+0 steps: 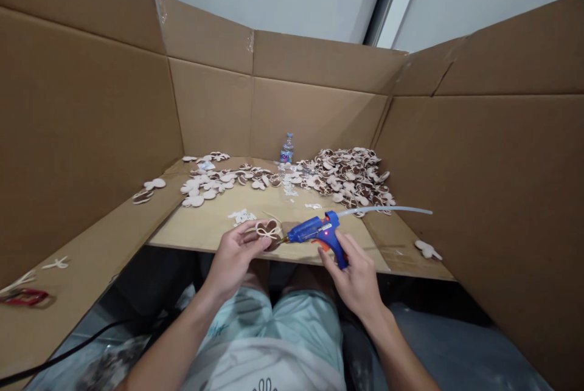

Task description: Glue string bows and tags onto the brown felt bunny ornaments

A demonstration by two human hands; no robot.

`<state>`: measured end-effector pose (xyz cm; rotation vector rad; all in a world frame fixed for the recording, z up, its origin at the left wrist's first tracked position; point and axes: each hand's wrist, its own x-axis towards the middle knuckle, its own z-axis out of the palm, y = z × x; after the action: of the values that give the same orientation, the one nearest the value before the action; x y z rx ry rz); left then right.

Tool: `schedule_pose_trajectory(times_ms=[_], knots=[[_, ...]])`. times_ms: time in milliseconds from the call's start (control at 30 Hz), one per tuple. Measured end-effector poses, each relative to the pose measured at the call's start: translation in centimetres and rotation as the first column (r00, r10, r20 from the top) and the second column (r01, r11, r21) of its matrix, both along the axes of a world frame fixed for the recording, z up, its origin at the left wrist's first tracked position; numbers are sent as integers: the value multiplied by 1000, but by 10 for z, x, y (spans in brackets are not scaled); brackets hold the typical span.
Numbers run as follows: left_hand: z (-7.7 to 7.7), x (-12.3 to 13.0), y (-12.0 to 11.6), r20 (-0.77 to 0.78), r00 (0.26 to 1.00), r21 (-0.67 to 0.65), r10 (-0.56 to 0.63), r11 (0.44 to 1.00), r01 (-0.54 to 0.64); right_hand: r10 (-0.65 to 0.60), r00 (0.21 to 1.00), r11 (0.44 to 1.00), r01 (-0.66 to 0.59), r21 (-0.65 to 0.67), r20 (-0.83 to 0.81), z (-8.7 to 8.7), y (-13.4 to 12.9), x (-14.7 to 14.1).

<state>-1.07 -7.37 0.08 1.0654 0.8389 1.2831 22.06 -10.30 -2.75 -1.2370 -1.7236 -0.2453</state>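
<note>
no readable text, water bottle label (286,154) too small to read

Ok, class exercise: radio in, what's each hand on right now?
Left hand holding brown-and-cream cutout. Right hand gripping blue hot glue gun, nozzle at cutout. Loose cutouts heaped beyond, on cardboard tabletop.

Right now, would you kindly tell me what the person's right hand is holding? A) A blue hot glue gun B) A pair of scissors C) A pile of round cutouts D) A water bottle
A: the right hand grips the blue hot glue gun by its handle, with a long glue stick trailing from the back, while the left hand holds a small bow-shaped piece.
</note>
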Motion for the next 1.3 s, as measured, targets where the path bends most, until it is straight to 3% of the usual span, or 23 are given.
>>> schedule_pose_trajectory(times_ms=[933,1100,1300], knots=[[1,-1,-1,14,1000,3,-10,1000,10,-65,997,997,64,52,30,-2,-1,3],[2,-3,2,0,1000,-14,-28,1000,28,-99,994,990,103,-97,54,-3,13,15],[2,-10,11,-34,995,-31,96,995,-97,-225,962,915,264,-304,157,-26,49,46]])
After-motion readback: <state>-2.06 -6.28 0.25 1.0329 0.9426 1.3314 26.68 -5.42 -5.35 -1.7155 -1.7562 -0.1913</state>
